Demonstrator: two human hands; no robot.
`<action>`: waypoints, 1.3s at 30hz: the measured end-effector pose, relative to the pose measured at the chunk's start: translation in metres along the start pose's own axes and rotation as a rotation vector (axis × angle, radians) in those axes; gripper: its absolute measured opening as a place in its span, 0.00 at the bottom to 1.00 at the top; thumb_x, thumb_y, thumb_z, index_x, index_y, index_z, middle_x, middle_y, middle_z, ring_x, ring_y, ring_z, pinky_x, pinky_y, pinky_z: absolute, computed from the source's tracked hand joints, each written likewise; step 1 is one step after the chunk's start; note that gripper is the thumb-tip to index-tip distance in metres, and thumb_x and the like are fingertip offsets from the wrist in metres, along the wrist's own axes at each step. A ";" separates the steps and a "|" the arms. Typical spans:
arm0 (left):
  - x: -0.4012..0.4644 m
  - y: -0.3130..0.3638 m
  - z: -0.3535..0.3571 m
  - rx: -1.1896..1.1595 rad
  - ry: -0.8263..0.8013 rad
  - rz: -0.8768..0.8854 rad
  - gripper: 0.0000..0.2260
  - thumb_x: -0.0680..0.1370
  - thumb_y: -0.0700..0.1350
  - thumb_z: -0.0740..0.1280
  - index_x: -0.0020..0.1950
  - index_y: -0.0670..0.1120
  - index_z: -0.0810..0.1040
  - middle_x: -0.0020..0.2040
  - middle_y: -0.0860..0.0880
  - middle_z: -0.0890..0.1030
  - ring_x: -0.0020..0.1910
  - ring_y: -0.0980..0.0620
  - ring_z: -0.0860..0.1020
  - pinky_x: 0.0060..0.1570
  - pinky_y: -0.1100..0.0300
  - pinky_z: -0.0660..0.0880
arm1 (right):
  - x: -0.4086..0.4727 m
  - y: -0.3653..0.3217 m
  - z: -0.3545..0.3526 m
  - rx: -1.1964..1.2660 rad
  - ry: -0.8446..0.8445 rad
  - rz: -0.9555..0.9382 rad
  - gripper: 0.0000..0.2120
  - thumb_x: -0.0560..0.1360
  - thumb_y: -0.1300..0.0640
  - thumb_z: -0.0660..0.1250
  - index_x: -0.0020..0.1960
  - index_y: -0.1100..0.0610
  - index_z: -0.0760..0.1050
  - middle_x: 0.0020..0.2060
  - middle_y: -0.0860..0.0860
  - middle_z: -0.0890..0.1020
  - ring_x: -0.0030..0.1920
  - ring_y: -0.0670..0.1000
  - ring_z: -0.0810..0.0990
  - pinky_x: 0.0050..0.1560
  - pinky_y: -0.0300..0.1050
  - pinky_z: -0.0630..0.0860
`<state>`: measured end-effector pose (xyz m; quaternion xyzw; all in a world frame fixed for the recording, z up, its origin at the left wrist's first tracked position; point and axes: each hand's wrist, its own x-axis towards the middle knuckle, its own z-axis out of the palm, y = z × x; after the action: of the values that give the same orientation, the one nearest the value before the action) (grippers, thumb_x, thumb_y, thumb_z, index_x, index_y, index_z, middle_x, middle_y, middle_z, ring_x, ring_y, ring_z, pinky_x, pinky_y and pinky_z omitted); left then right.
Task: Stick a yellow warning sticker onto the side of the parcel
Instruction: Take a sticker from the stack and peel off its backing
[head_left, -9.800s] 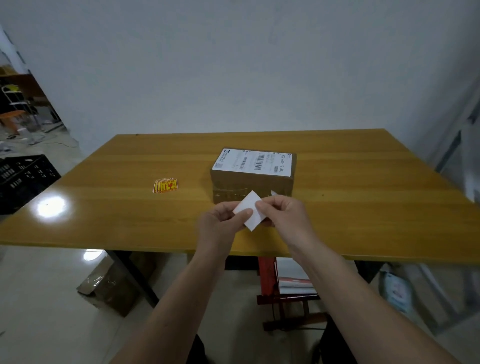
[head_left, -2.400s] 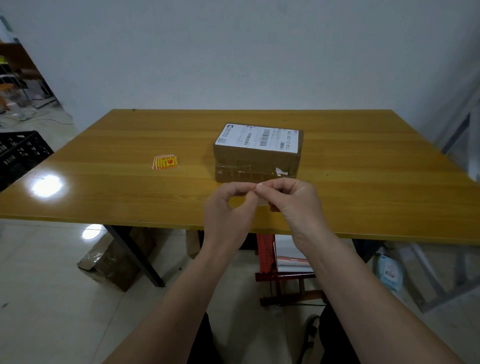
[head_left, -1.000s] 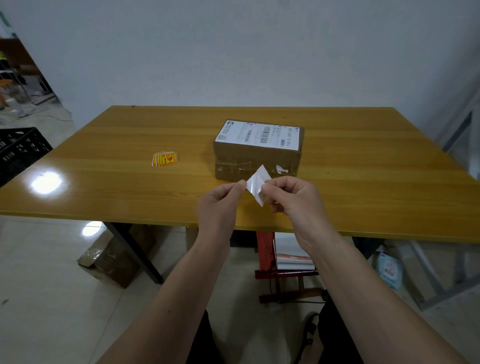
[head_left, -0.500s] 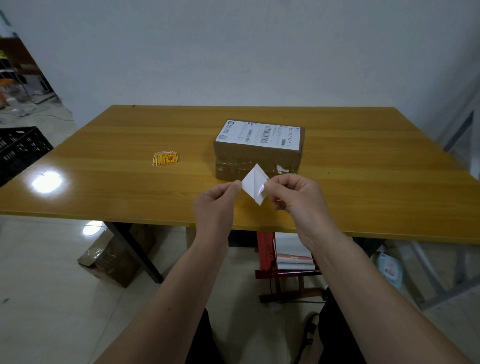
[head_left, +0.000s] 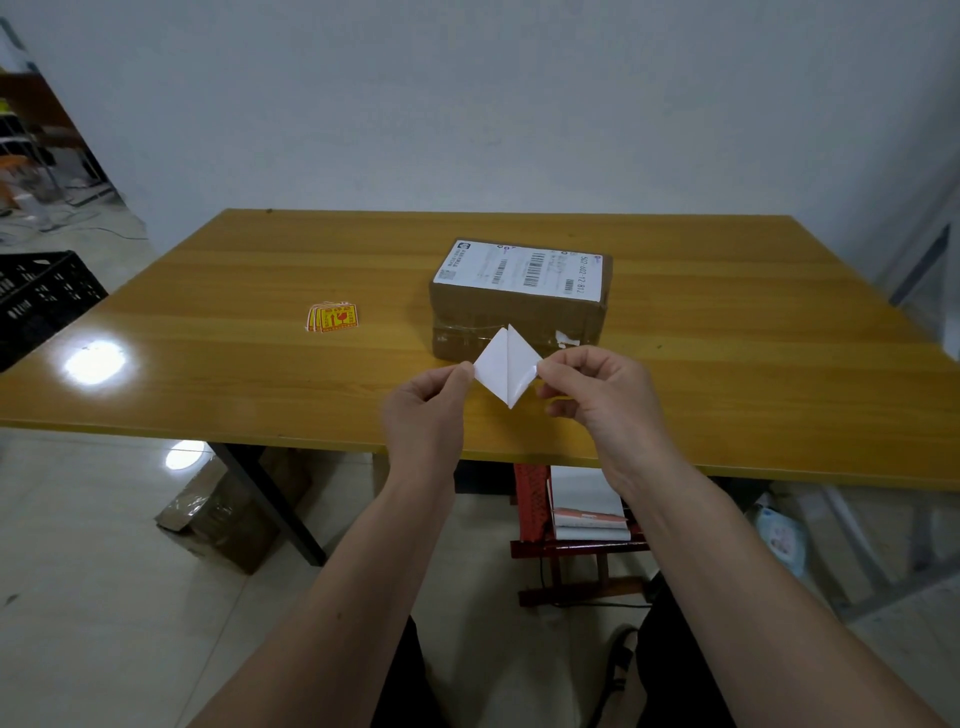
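Note:
A brown cardboard parcel (head_left: 519, 312) with a white shipping label on top sits mid-table. In front of its near side I hold a sticker (head_left: 506, 366) seen from its white back, split into two white flaps along a middle line. My left hand (head_left: 428, 402) pinches the left flap's corner and my right hand (head_left: 597, 392) pinches the right flap's corner. No yellow face shows from here. A small stack of yellow warning stickers (head_left: 332, 317) lies flat on the table, left of the parcel.
The wooden table (head_left: 727, 374) has its near edge just under my hands. A black crate (head_left: 36, 301) stands at the far left. A cardboard box (head_left: 223, 514) and a red stool with papers (head_left: 576, 514) sit on the floor beneath.
My hands have drawn apart, spreading the white piece from a narrow folded shape into two wide flaps. The parcel and the sticker stack have stayed put.

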<state>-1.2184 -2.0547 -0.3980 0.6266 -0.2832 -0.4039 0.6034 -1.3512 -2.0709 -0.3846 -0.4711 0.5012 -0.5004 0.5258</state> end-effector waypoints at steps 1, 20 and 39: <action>0.000 0.000 0.000 -0.001 0.003 0.002 0.07 0.75 0.46 0.69 0.49 0.44 0.83 0.44 0.53 0.83 0.48 0.55 0.79 0.53 0.53 0.77 | 0.000 0.000 0.000 0.003 0.006 0.004 0.06 0.71 0.62 0.71 0.36 0.56 0.80 0.36 0.55 0.82 0.38 0.51 0.78 0.39 0.43 0.77; 0.003 -0.002 0.000 -0.005 0.054 0.005 0.07 0.75 0.45 0.68 0.50 0.45 0.82 0.41 0.57 0.79 0.43 0.60 0.76 0.46 0.61 0.74 | 0.003 -0.003 -0.010 0.045 0.059 0.016 0.05 0.72 0.62 0.70 0.38 0.56 0.80 0.40 0.55 0.84 0.39 0.50 0.80 0.38 0.41 0.78; 0.000 -0.002 0.012 0.016 0.011 -0.014 0.05 0.75 0.44 0.68 0.40 0.50 0.80 0.38 0.55 0.78 0.40 0.58 0.75 0.40 0.64 0.72 | 0.006 0.004 -0.048 -0.001 0.240 -0.053 0.06 0.72 0.62 0.69 0.37 0.57 0.78 0.30 0.51 0.77 0.32 0.47 0.74 0.35 0.40 0.75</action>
<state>-1.2294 -2.0608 -0.3996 0.6354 -0.2789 -0.4025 0.5971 -1.3991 -2.0764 -0.3918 -0.4215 0.5481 -0.5666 0.4483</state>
